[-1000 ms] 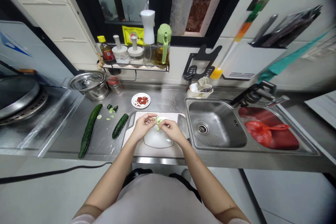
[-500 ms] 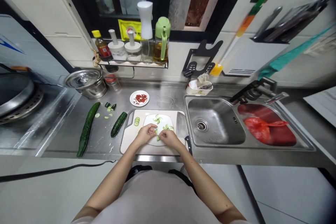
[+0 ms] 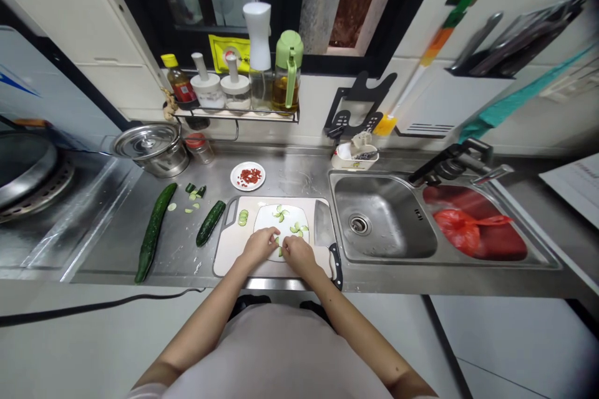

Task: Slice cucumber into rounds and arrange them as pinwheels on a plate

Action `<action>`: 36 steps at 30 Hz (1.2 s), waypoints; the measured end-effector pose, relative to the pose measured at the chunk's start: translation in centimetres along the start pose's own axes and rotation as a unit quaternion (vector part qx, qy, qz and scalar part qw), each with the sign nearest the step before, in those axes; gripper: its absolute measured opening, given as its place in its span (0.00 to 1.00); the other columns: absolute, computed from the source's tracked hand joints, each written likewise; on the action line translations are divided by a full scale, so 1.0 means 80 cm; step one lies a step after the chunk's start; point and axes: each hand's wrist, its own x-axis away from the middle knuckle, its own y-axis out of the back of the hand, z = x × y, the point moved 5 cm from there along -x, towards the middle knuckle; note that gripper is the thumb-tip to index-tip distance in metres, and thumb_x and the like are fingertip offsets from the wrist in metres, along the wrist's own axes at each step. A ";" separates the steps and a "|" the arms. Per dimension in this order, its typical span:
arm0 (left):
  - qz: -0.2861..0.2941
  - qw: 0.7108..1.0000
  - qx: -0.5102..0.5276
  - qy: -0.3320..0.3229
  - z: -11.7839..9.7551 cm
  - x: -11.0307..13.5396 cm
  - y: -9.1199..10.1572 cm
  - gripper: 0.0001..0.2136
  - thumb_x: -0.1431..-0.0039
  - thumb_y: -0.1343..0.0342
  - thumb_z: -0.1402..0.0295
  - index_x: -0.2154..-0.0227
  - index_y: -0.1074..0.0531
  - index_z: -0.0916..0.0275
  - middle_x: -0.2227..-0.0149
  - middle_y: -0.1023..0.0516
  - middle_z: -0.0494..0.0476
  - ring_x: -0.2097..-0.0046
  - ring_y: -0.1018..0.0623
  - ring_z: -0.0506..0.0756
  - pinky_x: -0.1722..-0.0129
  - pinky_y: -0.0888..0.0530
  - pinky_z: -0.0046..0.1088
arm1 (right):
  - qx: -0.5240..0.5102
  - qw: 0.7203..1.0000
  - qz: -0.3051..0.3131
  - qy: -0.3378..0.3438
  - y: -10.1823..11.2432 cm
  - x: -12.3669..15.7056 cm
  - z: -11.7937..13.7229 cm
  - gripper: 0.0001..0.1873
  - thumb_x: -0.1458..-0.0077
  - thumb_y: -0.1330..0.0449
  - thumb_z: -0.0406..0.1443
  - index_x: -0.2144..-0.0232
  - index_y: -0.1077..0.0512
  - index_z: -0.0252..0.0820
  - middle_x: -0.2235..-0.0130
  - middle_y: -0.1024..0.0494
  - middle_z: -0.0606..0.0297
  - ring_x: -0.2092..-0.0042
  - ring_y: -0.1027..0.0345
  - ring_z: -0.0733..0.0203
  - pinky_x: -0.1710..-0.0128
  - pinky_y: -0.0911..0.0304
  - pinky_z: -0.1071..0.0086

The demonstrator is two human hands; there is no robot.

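Observation:
A white plate (image 3: 262, 219) rests on the cutting board (image 3: 226, 255). Curved cucumber slices (image 3: 281, 213) form a pinwheel near its far rim, and a second cluster (image 3: 298, 229) sits at its right. Over the near part of the plate, my left hand (image 3: 260, 246) is closed, its fingertips pinched at a pale green cucumber slice (image 3: 277, 241). Opposite it, my right hand (image 3: 300, 255) is also closed, fingertips close by another slice (image 3: 280, 252); what it pinches is hidden. Round slices (image 3: 243, 217) overlap on the board's left. A knife (image 3: 322, 223) lies along its right side.
Left of the board lie a short cucumber (image 3: 210, 223), a long cucumber (image 3: 156, 232) and small cut pieces (image 3: 191, 189). Behind is a small plate (image 3: 248, 187) of chopped red bits. The sink (image 3: 384, 218) is at the right, a lidded pot (image 3: 154, 149) at back left.
My left hand has shifted slightly left and nearer me, and more of the far pinwheel shows. My right hand remains at nearly the same spot, with its fingers still closed.

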 end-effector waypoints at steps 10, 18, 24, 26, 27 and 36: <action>-0.002 0.999 -0.051 -0.006 -0.002 0.003 -0.002 0.13 0.45 0.44 0.71 0.55 0.26 0.59 0.61 0.23 0.57 0.57 0.25 0.56 0.56 0.32 0.30 | 0.032 0.999 -0.015 0.040 -0.005 0.017 0.006 0.14 0.35 0.52 0.35 0.59 0.27 0.42 0.60 0.27 0.60 0.57 0.38 0.58 0.62 0.47 0.69; -0.006 0.998 -0.065 -0.004 -0.001 0.012 0.003 0.12 0.45 0.43 0.70 0.57 0.25 0.59 0.62 0.24 0.56 0.57 0.26 0.56 0.55 0.33 0.30 | 0.032 0.998 -0.010 0.054 -0.005 0.023 0.011 0.14 0.35 0.51 0.35 0.58 0.25 0.43 0.60 0.27 0.59 0.57 0.37 0.57 0.63 0.47 0.68; -0.011 0.997 -0.067 -0.022 -0.002 0.017 0.004 0.13 0.43 0.44 0.70 0.54 0.25 0.58 0.61 0.24 0.57 0.57 0.25 0.57 0.54 0.33 0.31 | 0.029 0.998 -0.009 0.054 -0.007 0.025 0.013 0.15 0.35 0.52 0.35 0.57 0.25 0.42 0.60 0.27 0.57 0.56 0.38 0.56 0.62 0.46 0.68; -0.011 0.997 -0.069 -0.025 -0.003 0.019 0.005 0.13 0.43 0.45 0.70 0.55 0.25 0.57 0.61 0.24 0.57 0.57 0.25 0.56 0.54 0.33 0.31 | 0.029 0.998 -0.009 0.055 -0.008 0.025 0.013 0.15 0.35 0.51 0.36 0.57 0.25 0.42 0.59 0.27 0.57 0.56 0.38 0.56 0.62 0.46 0.68; -0.011 0.997 -0.071 -0.025 -0.004 0.020 0.005 0.13 0.43 0.45 0.70 0.55 0.24 0.57 0.61 0.24 0.57 0.57 0.25 0.56 0.54 0.33 0.31 | 0.030 0.998 -0.009 0.055 -0.008 0.025 0.013 0.15 0.35 0.51 0.36 0.57 0.25 0.42 0.59 0.27 0.57 0.56 0.38 0.56 0.61 0.46 0.67; -0.014 0.997 -0.077 -0.025 -0.007 0.026 0.002 0.12 0.42 0.45 0.69 0.56 0.24 0.58 0.61 0.24 0.57 0.57 0.25 0.56 0.54 0.33 0.31 | 0.030 0.998 -0.016 0.055 -0.011 0.029 0.012 0.15 0.35 0.51 0.37 0.57 0.26 0.42 0.59 0.27 0.58 0.56 0.38 0.56 0.61 0.46 0.67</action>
